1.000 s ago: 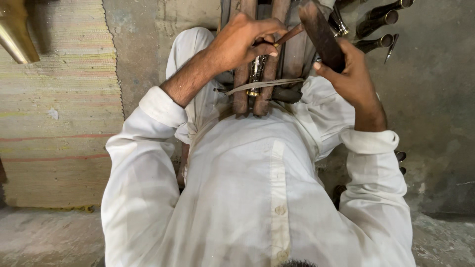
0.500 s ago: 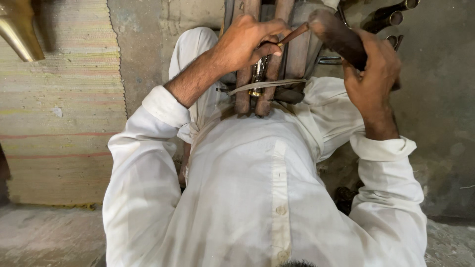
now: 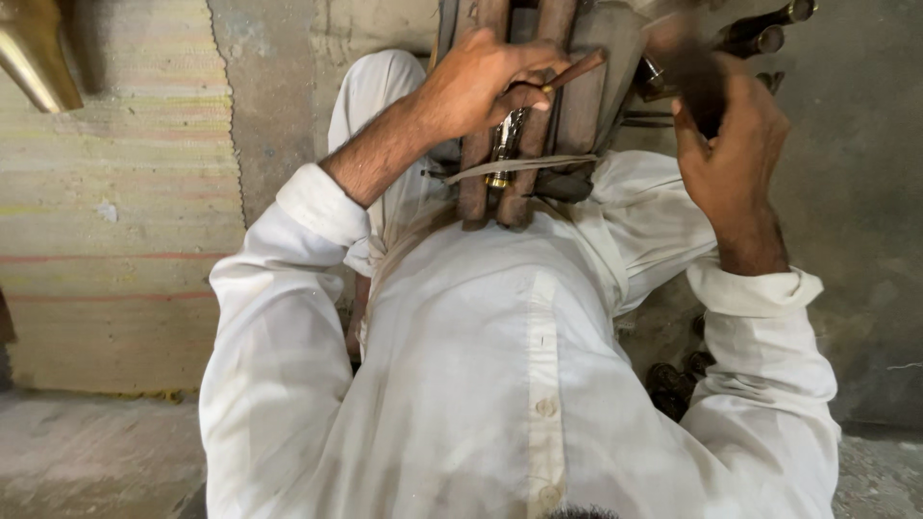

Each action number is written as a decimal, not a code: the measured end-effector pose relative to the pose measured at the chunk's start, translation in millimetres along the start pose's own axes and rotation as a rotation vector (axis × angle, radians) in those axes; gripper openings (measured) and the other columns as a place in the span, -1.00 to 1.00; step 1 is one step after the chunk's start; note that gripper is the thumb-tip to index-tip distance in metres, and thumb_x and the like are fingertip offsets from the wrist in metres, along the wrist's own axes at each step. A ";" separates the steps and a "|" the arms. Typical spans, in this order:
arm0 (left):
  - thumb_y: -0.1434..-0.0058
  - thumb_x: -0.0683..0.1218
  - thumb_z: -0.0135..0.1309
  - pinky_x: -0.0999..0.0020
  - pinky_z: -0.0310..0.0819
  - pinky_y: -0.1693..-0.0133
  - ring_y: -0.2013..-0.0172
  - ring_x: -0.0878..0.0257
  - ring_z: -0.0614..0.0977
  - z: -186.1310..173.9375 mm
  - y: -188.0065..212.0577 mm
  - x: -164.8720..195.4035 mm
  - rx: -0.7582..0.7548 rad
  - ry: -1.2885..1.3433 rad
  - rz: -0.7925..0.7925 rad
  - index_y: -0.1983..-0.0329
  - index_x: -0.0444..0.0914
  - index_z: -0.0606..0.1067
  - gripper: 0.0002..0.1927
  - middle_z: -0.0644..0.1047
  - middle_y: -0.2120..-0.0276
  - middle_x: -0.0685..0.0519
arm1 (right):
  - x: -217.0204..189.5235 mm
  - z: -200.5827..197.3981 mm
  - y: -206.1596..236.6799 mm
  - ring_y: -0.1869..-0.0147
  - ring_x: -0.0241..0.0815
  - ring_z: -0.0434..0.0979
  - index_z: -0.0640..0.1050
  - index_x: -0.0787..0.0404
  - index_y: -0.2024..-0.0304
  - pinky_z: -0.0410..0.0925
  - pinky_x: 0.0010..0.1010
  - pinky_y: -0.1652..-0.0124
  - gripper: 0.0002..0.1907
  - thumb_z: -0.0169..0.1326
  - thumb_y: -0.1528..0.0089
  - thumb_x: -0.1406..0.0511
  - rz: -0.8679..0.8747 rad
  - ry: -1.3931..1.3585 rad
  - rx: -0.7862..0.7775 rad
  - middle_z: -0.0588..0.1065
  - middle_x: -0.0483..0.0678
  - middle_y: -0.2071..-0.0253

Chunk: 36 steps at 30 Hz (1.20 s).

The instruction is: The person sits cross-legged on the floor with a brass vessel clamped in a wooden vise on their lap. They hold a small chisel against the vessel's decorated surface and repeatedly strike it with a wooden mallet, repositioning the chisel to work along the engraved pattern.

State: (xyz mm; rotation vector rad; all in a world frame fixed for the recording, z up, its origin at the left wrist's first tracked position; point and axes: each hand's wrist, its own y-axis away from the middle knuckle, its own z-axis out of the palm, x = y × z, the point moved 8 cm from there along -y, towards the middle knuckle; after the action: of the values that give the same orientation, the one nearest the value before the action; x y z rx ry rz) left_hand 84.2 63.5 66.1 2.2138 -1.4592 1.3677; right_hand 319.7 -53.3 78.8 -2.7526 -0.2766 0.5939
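Left hand (image 3: 481, 82) pinching thin rod (image 3: 574, 70), right hand (image 3: 731, 154) gripping blurred, perhaps wooden, handle (image 3: 694, 72)

Floor-level craft workshop: bare concrete floor (image 3: 865, 192), woven mat (image 3: 115, 240) at left, dark tool handles (image 3: 769, 29) upper right

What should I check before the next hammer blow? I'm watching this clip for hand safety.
1. Left hand holds the thin rod tool firmly: ok.
2. Tool tip seated on the small metal piece: cannot tell, the hand hides it.
3. Piece clamped between the wooden bars, band across them: ok.
4. Right hand has its grip on the dark hammer handle: ok, though blurred.
5. Left fingers clear of the strike path: cannot tell.
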 end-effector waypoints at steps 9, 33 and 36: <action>-0.29 -0.15 0.32 0.16 0.63 0.17 0.14 0.05 0.75 3.1 -1.1 -3.4 -0.015 -0.011 0.046 -0.11 -0.28 0.49 -0.63 0.69 0.23 -0.08 | -1.8 -7.4 -2.1 -0.04 0.18 0.56 0.46 0.35 -0.22 0.39 -0.09 -0.05 -0.59 0.25 -0.35 0.49 0.087 -0.083 0.022 0.53 0.20 -0.01; -0.25 -0.17 0.32 0.13 0.61 0.17 0.14 0.03 0.75 4.6 -7.9 -1.0 -0.036 0.016 0.000 -0.11 -0.27 0.50 -0.62 0.70 0.22 -0.08 | 2.7 -4.1 2.2 0.06 0.18 0.59 0.48 0.34 -0.15 0.40 -0.06 0.04 -0.65 0.29 -0.36 0.45 0.245 -0.167 -0.017 0.54 0.15 0.13; -0.22 -0.16 0.34 0.13 0.61 0.16 0.15 0.02 0.74 5.8 -11.2 1.8 -0.028 -0.034 0.038 -0.09 -0.28 0.50 -0.60 0.69 0.22 -0.10 | 12.0 -3.2 5.5 0.07 0.12 0.61 0.46 0.35 -0.14 0.41 -0.08 0.05 -0.66 0.29 -0.39 0.42 0.328 -0.225 0.016 0.55 0.13 0.12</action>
State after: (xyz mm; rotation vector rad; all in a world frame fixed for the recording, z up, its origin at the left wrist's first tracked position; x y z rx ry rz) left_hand 96.7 64.8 67.8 2.2135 -1.5295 1.3187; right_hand 332.4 -56.3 75.2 -2.7342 0.1357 0.9868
